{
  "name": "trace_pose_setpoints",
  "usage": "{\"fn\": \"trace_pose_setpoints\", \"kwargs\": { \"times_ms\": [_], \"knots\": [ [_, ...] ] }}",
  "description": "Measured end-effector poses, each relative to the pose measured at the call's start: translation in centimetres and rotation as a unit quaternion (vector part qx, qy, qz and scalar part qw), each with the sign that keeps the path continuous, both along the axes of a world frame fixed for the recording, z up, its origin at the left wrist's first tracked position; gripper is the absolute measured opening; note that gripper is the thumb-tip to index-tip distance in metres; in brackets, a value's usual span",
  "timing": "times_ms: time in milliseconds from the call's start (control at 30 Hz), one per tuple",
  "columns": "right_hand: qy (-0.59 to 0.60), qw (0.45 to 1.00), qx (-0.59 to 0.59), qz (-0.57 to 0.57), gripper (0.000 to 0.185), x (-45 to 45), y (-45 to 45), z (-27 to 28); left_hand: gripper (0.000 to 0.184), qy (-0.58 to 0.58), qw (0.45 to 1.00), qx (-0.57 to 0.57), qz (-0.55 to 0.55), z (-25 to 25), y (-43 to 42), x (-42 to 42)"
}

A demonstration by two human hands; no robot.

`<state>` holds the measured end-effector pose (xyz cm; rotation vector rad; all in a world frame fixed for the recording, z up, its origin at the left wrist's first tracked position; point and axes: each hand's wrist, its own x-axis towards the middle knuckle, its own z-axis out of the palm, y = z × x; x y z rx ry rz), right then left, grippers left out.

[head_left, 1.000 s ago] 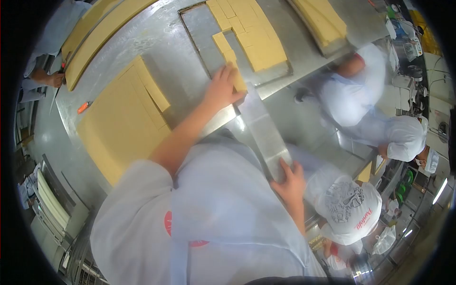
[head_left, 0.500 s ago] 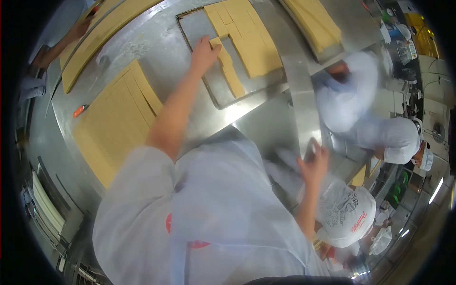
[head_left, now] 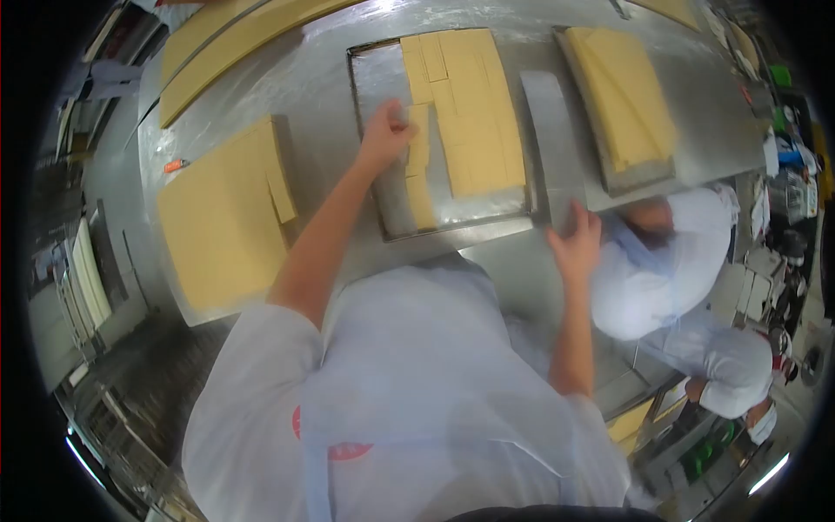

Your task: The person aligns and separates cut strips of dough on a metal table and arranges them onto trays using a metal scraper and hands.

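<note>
My left hand reaches over the foil-lined tray, thumb and fingers apart. Its fingertips are at the edge of a narrow strip of yellow dough sheet, which lies in uneven pieces. Beside that strip, a larger block of cut yellow dough sheets covers the tray's right part. Near the table's front edge, my right hand grips the near end of a long, flat metal strip, which extends along the tray's right side.
To the left lies a large yellow dough sheet, with an orange-handled tool by its corner. Another tray of dough stands at right. A co-worker in white bends close to my right arm. More dough lies at the back left.
The camera view has turned, so the table appears rotated and lower. My right hand and the metal strip have moved up alongside the tray. My left hand stays by the narrow dough strip.
</note>
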<state>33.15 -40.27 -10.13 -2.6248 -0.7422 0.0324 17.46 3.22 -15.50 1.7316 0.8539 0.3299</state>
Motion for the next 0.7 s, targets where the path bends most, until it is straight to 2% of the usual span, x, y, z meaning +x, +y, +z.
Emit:
{"fn": "trace_pose_setpoints", "kwargs": {
  "times_ms": [100, 200, 333, 500, 600, 700],
  "knots": [
    [0.002, 0.999, 0.016, 0.034, 0.080, 3.6, 1.9, -2.6, 0.078, -0.041, 0.995, -0.082, 0.027, -1.8, -0.9, -0.2],
    [0.001, 0.997, 0.026, 0.069, 0.079, 6.2, 4.4, -3.8, 0.077, -0.017, 0.998, -0.051, 0.037, -1.1, -2.2, 0.6],
    [-0.028, 0.993, 0.028, 0.110, 0.077, 8.4, 6.3, -4.8, 0.074, -0.056, 0.996, -0.060, 0.037, -0.8, -3.9, 0.4],
    [-0.076, 0.985, 0.013, 0.153, 0.065, 9.1, 6.9, -4.9, 0.072, -0.041, 0.995, -0.066, 0.058, 0.1, -5.2, 1.2],
    [-0.089, 0.982, 0.064, 0.151, 0.058, 8.3, 7.9, -4.1, 0.065, 0.019, 0.999, 0.036, 0.022, 2.8, -5.5, -1.5],
    [-0.031, 0.970, 0.139, 0.196, 0.048, 5.3, 11.0, -2.7, 0.058, 0.171, 0.979, 0.088, -0.071, 4.1, -5.2, -3.9]
  ]
}}
